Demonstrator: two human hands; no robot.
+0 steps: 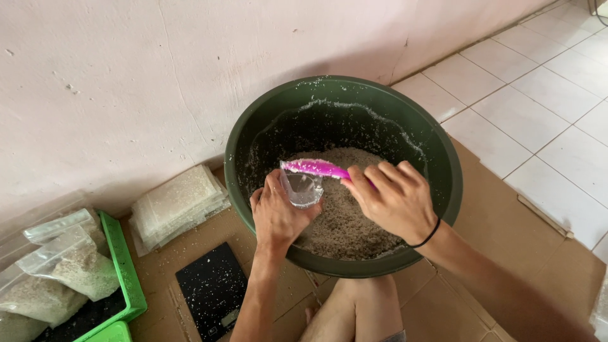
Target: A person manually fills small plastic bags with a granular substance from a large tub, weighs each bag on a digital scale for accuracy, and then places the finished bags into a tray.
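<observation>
A big dark green basin (443,158) holds a heap of pale grain (345,228). My left hand (275,215) holds a small clear plastic bag (303,189) open over the grain. My right hand (396,199), with a black band on the wrist, grips a pink scoop (313,167) whose end rests at the bag's mouth. Both hands are inside the basin's rim. My bare knee (358,310) sits below the basin.
A stack of flat clear bags (180,206) lies against the pink wall (158,82). A black kitchen scale (212,291) rests on the brown cardboard floor cover. A green crate (126,272) at left holds filled grain bags (76,266). White tiles (544,107) spread to the right.
</observation>
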